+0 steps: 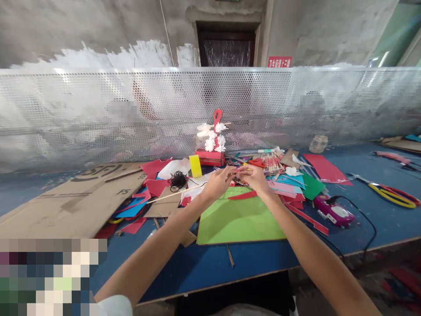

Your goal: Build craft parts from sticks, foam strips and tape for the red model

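My left hand (217,183) and my right hand (254,177) meet above the far edge of a green sheet (243,224). Their fingers are pinched together, fingertips almost touching. Whatever sits between them is too small to make out. On the sheet, just below my hands, lies a curved red paper strip (242,195). A thin wooden stick (171,195) and a tangle of black cord (178,181) are left of my left hand. Beyond the hands stands a red model (210,158) with white fluffy tufts (210,142) on its upright. Beside it is a yellow paper piece (195,166).
Cardboard (75,197) covers the table's left side. Coloured paper scraps lie around my hands. To the right are a purple device (333,211) with a black cord, pliers (391,193), a pink-handled tool (394,157) and a jar (318,143). A perforated metal screen (158,114) borders the back.
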The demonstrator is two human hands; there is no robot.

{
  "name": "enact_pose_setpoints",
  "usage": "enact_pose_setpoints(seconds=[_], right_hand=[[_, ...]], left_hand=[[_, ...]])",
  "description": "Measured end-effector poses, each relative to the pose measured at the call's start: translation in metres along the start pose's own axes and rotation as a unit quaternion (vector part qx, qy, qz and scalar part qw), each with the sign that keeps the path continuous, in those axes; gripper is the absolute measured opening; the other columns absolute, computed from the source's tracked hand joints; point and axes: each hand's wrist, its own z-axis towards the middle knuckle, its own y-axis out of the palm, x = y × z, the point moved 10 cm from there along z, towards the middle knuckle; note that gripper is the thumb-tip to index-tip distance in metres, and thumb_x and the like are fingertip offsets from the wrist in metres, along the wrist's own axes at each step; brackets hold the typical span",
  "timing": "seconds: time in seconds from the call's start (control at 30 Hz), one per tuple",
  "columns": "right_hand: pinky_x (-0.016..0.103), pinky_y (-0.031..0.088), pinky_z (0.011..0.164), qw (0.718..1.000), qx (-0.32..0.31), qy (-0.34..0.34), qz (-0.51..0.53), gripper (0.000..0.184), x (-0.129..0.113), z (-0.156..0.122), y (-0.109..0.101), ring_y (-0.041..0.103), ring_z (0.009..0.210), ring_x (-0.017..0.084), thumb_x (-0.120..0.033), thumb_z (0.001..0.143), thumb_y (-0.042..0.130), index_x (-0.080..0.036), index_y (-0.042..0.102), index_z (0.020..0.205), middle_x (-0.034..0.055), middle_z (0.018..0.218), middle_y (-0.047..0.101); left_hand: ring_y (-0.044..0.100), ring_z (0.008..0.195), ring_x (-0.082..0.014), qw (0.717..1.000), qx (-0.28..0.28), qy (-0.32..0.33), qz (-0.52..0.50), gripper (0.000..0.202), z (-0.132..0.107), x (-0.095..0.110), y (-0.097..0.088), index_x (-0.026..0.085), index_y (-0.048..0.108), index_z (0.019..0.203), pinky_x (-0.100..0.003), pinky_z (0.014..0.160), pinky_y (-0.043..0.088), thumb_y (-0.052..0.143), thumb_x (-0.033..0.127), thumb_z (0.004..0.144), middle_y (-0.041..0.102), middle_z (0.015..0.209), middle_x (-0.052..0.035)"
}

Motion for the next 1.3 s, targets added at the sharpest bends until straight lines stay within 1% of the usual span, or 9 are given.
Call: enact_pose_setpoints(seconds=[0.17, 0.3, 0.37, 0.53, 0.7, 0.83, 0.93, 1.1, 1.3], right_hand=[[0.034, 0.059, 0.075, 1.0, -0.007, -0.023, 0.019, 0.037, -0.004, 0.0, 0.001, 0.074, 0.082, 0.023, -0.038, 0.064, 0.084, -0.019, 0.07, 0.092, 0.0093, 0.092, 0.078], [0.036, 0.057, 0.088, 0.991, -0.088, 0.002, 0.101, 0.054, -0.004, -0.004, 0.02, 0.073, 0.099, 0.022, -0.038, 0.067, 0.086, -0.023, 0.065, 0.114, 0.0093, 0.114, 0.075], [0.036, 0.057, 0.088, 0.984, -0.137, 0.02, 0.117, 0.056, -0.003, -0.009, 0.033, 0.072, 0.097, 0.022, -0.037, 0.067, 0.087, -0.024, 0.065, 0.116, 0.0081, 0.112, 0.075], [0.037, 0.055, 0.085, 0.981, -0.169, 0.004, 0.097, 0.039, -0.003, -0.012, 0.047, 0.069, 0.083, 0.02, -0.05, 0.07, 0.082, -0.019, 0.07, 0.09, 0.0058, 0.088, 0.073], [0.03, 0.046, 0.063, 0.976, -0.185, -0.077, -0.084, 0.039, -0.026, -0.02, 0.047, 0.058, 0.062, 0.016, -0.055, 0.09, 0.059, -0.018, 0.064, 0.079, 0.0032, 0.07, 0.063], [0.027, 0.033, 0.062, 0.928, -0.174, -0.183, -0.274, 0.036, -0.053, -0.031, 0.043, 0.047, 0.061, 0.013, -0.042, 0.098, 0.05, -0.017, 0.063, 0.077, -0.0003, 0.065, 0.057], [0.026, 0.03, 0.06, 0.903, -0.23, -0.18, -0.314, 0.034, -0.052, -0.038, 0.052, 0.044, 0.059, 0.011, -0.039, 0.097, 0.052, -0.016, 0.063, 0.074, -0.002, 0.062, 0.054], [0.028, 0.041, 0.066, 0.894, -0.33, -0.124, -0.277, 0.028, -0.041, -0.049, 0.07, 0.059, 0.069, 0.017, -0.038, 0.094, 0.056, -0.016, 0.07, 0.083, 0.0044, 0.076, 0.069], [0.039, 0.05, 0.091, 0.951, -0.283, -0.093, -0.084, 0.026, -0.038, -0.04, 0.062, 0.067, 0.101, 0.025, -0.042, 0.09, 0.062, -0.019, 0.07, 0.099, 0.0093, 0.105, 0.073]], left_hand=[[0.073, 0.099, -0.0187, 0.993, -0.013, -0.059, -0.098, 0.02, 0.004, -0.006, -0.002, 0.024, 0.063, 0.114, -0.029, 0.085, 0.056, 0.059, 0.028, 0.095, 0.075, 0.114, -0.0029], [0.074, 0.095, -0.0183, 0.985, -0.015, -0.076, -0.153, 0.022, 0.006, -0.009, -0.004, 0.023, 0.064, 0.113, -0.028, 0.082, 0.057, 0.061, 0.025, 0.091, 0.077, 0.107, -0.0027], [0.074, 0.093, -0.0176, 0.984, -0.013, -0.078, -0.161, 0.023, 0.008, -0.008, -0.007, 0.024, 0.064, 0.113, -0.027, 0.081, 0.058, 0.062, 0.026, 0.091, 0.077, 0.107, -0.0023], [0.073, 0.095, -0.0178, 0.985, 0.014, -0.07, -0.156, 0.02, 0.012, -0.005, -0.022, 0.025, 0.066, 0.109, -0.027, 0.081, 0.057, 0.063, 0.025, 0.089, 0.077, 0.106, -0.0018], [0.074, 0.094, -0.018, 0.985, 0.036, -0.078, -0.151, 0.017, 0.014, -0.019, -0.029, 0.023, 0.068, 0.106, -0.028, 0.082, 0.057, 0.063, 0.025, 0.089, 0.077, 0.102, -0.0024], [0.074, 0.095, -0.0184, 0.987, 0.035, -0.079, -0.137, 0.015, 0.014, -0.029, -0.025, 0.023, 0.069, 0.103, -0.028, 0.082, 0.056, 0.063, 0.023, 0.088, 0.078, 0.1, -0.0028], [0.074, 0.094, -0.0185, 0.988, 0.036, -0.076, -0.13, 0.014, 0.014, -0.03, -0.024, 0.023, 0.069, 0.101, -0.028, 0.08, 0.056, 0.064, 0.022, 0.088, 0.078, 0.099, -0.0023], [0.074, 0.091, -0.0177, 0.986, 0.038, -0.063, -0.147, 0.014, 0.016, -0.022, -0.029, 0.024, 0.068, 0.102, -0.027, 0.077, 0.056, 0.063, 0.024, 0.089, 0.077, 0.097, -0.0024], [0.073, 0.091, -0.0159, 0.98, 0.06, -0.043, -0.185, 0.017, 0.023, -0.012, -0.059, 0.022, 0.068, 0.104, -0.027, 0.079, 0.057, 0.065, 0.023, 0.087, 0.077, 0.098, -0.004]])
